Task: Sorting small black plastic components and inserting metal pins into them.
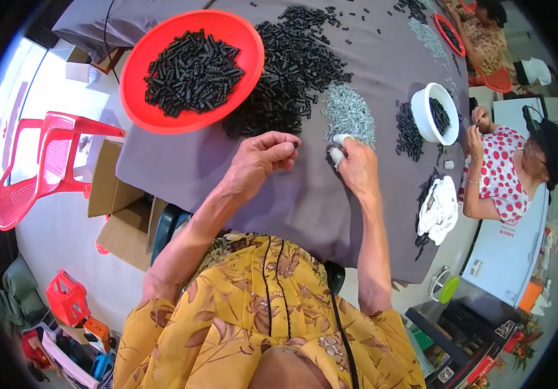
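My left hand (267, 159) is closed in a pinch over the grey cloth, with a small black plastic piece (296, 144) just showing at the fingertips. Beside the near edge of a heap of small shiny silvery metal parts (349, 113), my right hand (357, 165) has its fingers curled in. White wrapping covers its thumb and forefinger; what they hold, if anything, is too small to make out. A large pile of short black plastic pieces (285, 71) spreads beyond my left hand. More of these black pieces (191, 74) fill a round red tray (137, 104) at the far left.
On the cloth-covered table (285, 211), a white bowl (420, 117) of black pieces and a crumpled white cloth (439, 211) lie to the right. A person in a dotted top (509, 162) works there. Left are a red chair (45, 159) and an open cardboard box (120, 194).
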The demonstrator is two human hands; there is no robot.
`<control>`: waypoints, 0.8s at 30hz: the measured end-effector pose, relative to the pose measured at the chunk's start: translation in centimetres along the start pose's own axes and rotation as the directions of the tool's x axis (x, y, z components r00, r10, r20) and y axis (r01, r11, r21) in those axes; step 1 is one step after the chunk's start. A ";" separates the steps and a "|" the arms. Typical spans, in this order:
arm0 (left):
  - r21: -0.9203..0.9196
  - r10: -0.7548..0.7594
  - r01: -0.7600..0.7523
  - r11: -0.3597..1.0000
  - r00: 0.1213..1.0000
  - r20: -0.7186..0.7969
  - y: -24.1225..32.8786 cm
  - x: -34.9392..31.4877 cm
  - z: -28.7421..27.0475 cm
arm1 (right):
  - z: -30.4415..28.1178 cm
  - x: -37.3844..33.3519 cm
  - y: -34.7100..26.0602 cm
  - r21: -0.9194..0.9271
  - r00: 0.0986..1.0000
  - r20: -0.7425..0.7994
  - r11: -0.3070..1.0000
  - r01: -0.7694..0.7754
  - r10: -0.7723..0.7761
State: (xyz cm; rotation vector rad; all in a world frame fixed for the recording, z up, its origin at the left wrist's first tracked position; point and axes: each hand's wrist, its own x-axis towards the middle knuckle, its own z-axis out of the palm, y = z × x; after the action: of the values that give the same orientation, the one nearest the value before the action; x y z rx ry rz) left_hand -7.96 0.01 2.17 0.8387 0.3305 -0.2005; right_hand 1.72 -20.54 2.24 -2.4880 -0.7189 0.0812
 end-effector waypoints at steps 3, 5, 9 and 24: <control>-0.031 0.023 -0.024 0.999 1.000 -0.015 -0.2 0.3 0.2 | 0.7 0.8 -0.2 -0.238 0.999 0.013 0.970 0.046 -0.044; -0.014 0.024 -0.024 1.000 1.000 -0.012 -0.1 0.4 0.4 | 1.0 1.5 -0.1 -0.268 0.998 0.002 0.962 0.055 -0.056; 0.000 0.024 -0.024 1.000 0.999 -0.022 -0.1 0.9 0.8 | 0.9 2.5 -0.3 -0.328 0.989 -0.017 0.936 0.131 -0.144; 0.077 0.063 -0.069 0.995 0.994 0.087 -0.1 2.9 3.3 | -2.3 2.6 0.8 0.854 0.933 0.221 0.405 -0.326 0.284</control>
State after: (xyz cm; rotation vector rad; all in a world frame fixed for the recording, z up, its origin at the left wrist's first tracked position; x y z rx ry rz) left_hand -4.59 -2.68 3.15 0.9157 0.2162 -0.1880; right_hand 4.81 -20.87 4.00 -1.5256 -0.1019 0.5152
